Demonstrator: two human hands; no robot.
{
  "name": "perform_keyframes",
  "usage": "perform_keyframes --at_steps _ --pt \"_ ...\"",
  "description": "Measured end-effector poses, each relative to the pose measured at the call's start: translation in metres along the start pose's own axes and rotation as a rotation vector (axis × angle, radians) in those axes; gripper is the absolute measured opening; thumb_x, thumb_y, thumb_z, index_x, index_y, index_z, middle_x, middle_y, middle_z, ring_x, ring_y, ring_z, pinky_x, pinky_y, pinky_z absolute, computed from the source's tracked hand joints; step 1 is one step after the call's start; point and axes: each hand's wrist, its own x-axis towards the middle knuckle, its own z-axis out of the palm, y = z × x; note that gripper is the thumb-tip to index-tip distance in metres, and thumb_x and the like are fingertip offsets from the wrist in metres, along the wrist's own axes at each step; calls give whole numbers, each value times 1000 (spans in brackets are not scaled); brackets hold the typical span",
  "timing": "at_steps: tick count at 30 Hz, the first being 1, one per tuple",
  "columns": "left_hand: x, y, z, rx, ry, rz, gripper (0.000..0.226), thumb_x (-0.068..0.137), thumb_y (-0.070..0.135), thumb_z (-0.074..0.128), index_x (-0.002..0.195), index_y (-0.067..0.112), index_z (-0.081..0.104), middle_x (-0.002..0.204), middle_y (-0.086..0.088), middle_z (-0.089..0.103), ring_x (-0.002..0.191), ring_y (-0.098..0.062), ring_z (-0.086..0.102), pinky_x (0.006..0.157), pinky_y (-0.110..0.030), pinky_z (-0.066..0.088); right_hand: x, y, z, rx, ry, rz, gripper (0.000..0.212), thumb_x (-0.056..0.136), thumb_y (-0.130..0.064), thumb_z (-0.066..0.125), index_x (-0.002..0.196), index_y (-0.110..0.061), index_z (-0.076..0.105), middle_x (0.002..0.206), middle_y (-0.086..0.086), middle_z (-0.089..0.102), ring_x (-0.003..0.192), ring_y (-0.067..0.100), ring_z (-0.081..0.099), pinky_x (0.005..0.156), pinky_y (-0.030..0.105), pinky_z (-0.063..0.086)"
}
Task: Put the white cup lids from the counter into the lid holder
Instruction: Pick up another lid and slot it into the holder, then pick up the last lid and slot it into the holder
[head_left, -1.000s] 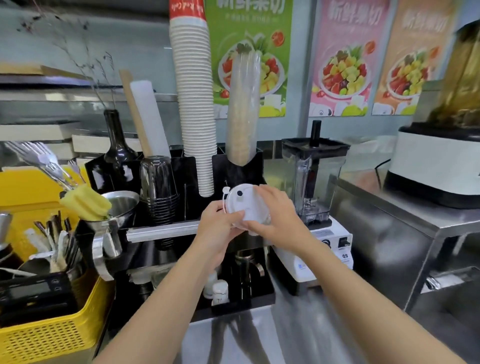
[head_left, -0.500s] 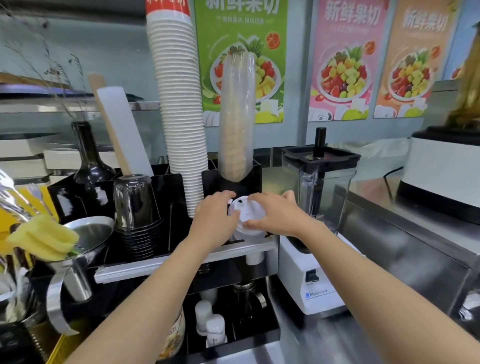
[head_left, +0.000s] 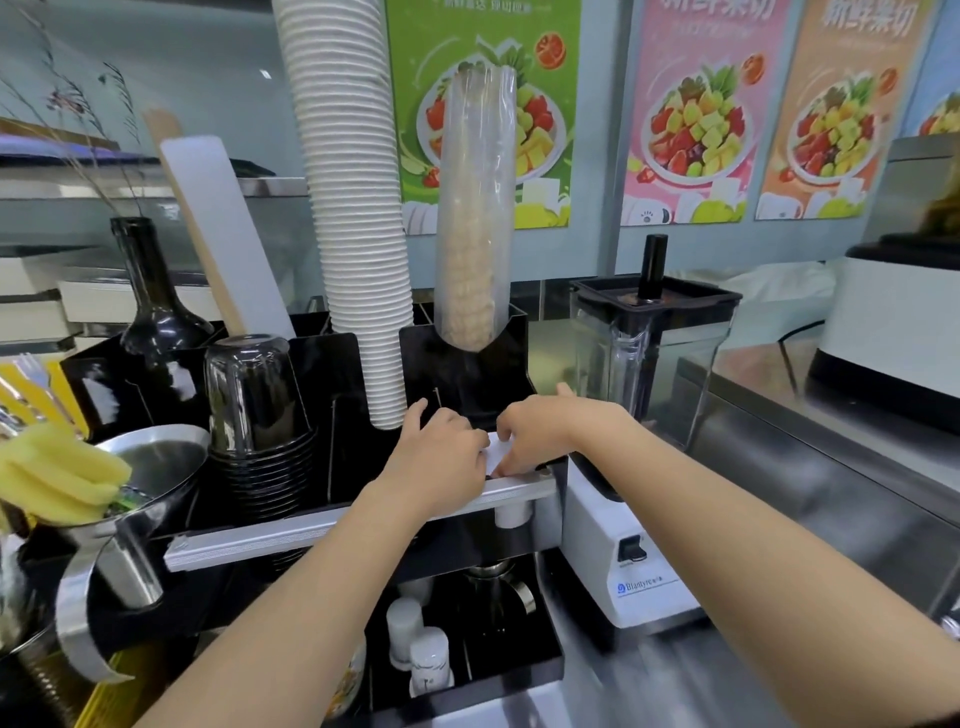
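Both my hands press a stack of white cup lids (head_left: 494, 456) down into the right front slot of the black lid holder (head_left: 467, 364). My left hand (head_left: 441, 449) covers the stack's left side. My right hand (head_left: 540, 434) rests on top and on the right, fingertips on the lids. Only a small white strip of the lids shows between the hands, just above the holder's silver front rail (head_left: 332, 525). How deep the stack sits is hidden.
A tall stack of white paper cups (head_left: 353, 208) and a sleeve of clear cups (head_left: 475, 208) rise from the holder just behind my hands. Dark cups (head_left: 254, 400) sit left. A blender (head_left: 649, 374) stands right. A metal jug (head_left: 130, 499) with a yellow sponge is at left.
Both hands have carried the lids from in front of the holder down into its right front slot. The lids are now mostly hidden under the hands. The camera has moved closer.
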Motion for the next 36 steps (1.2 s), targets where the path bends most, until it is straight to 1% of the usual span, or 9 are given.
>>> perform_keyframes --at_steps 4,8,12,14,19,24,28,31,36 --pt "-1 0 3 -1 7 14 38 94 22 28 105 15 64 113 2 60 119 -18 40 113 -41 12 7 2 4 3 -57 7 43 87 -37 54 118 -8 59 112 10 68 107 27 56 99 48 20" --pt "-1 -4 2 -15 6 26 38 94 24 29 91 13 65 97 2 64 111 -16 45 114 -40 11 9 2 1 -4 -68 15 36 84 -25 56 115 -9 62 82 3 58 80 22 49 85 41 25" --pt "-3 -4 3 -7 12 39 42 96 31 27 88 14 65 98 3 64 113 -15 46 111 -38 17 10 1 1 -2 -117 26 39 83 -27 54 118 -9 60 111 9 68 98 27 59 83 38 26" --pt "-6 -3 2 -8 33 53 45 96 36 26 87 16 65 98 3 65 112 -15 48 109 -36 21 7 1 0 -8 -118 23 44 84 -31 53 123 -12 55 119 10 64 93 24 56 84 37 28" --pt "-23 -10 -10 -10 90 70 48 94 47 32 129 21 51 144 2 46 139 -14 27 115 -33 11 -15 0 -12 173 25 -21 71 83 -40 63 142 -18 31 145 2 39 125 26 46 101 37 41" --pt "-71 -26 -31 -59 267 -9 74 80 62 20 134 20 46 145 -2 45 136 -18 34 115 -37 19 -55 -25 -18 214 393 -111 67 85 -44 59 141 -19 33 144 4 41 129 23 41 108 44 32" --pt "-126 -33 -33 -127 466 -89 62 84 52 32 129 15 52 139 -7 52 131 -25 44 111 -39 28 -87 -63 2 298 537 -206 71 85 -46 58 144 -20 26 147 4 38 130 23 40 107 44 34" --pt "-172 -36 -26 -183 531 -179 57 86 47 38 131 14 51 140 -8 51 131 -24 43 110 -36 28 -99 -95 33 322 554 -281 77 84 -47 60 146 -20 21 148 4 36 132 22 38 106 43 33" --pt "-242 -40 12 -244 501 -329 57 86 47 40 131 13 51 138 -8 52 129 -23 46 108 -36 31 -102 -148 99 391 390 -341 87 82 -52 58 148 -20 12 154 4 24 139 21 24 113 42 24"
